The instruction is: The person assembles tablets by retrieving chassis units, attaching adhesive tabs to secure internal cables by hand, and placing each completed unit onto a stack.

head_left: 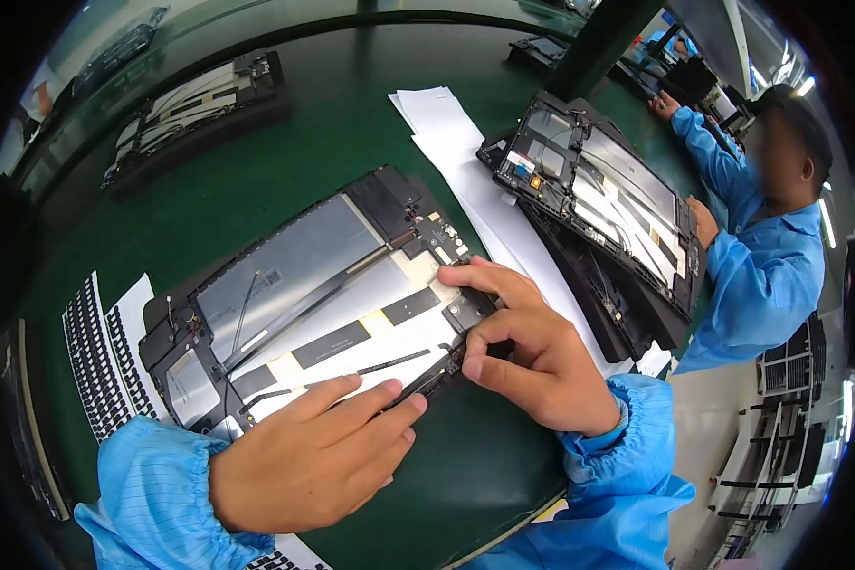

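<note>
- Left hand (313, 465) lies spread, fingers outstretched over the near edge of an opened flat device (323, 309), clasping nothing.
- Right hand (541, 356) is bent at the device's right end; from where I stand, I can't tell whether thumb and fingers pinch anything.
- That device sits on the green tabletop (480, 465), below both.
- Rightward, a second opened device (613, 195) rests tilted near white sheets (454, 180).
</note>
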### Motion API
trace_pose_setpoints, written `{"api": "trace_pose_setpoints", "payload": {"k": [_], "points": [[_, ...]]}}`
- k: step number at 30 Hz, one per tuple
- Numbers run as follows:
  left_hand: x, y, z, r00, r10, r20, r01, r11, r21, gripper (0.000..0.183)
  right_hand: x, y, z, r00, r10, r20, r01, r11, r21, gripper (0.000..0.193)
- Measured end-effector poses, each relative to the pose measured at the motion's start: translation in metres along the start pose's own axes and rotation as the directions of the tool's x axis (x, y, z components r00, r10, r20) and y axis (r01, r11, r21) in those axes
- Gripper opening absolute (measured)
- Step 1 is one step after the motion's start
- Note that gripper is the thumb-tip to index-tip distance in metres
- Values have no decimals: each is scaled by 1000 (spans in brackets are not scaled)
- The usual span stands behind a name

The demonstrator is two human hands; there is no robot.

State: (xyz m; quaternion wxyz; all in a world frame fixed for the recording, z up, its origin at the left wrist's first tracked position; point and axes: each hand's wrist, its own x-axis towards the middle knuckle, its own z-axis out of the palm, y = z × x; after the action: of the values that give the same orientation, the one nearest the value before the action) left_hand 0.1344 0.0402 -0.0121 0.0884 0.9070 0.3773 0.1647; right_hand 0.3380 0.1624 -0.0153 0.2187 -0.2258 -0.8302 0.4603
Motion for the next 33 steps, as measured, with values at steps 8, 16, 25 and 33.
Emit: {"api": "trace_pose_setpoints", "payload": {"k": [8, 16, 25, 33], "points": [[3, 2, -2, 1000, -18, 18, 18, 1000, 13, 33, -1, 1, 4, 999, -13, -39, 11, 998, -57, 4], [19, -1, 2, 998, 9, 58, -18, 987, 158, 42, -2, -1, 1, 997, -27, -66, 21, 997, -80, 6], [17, 1, 6, 998, -6, 55, -3, 988, 152, 43, -7, 8, 1, 991, -30, -134, 34, 999, 26, 17], [18, -2, 4, 999, -3, 43, -3, 990, 143, 43, -2, 4, -2, 991, -85, -101, 70, 987, -145, 18]]}}
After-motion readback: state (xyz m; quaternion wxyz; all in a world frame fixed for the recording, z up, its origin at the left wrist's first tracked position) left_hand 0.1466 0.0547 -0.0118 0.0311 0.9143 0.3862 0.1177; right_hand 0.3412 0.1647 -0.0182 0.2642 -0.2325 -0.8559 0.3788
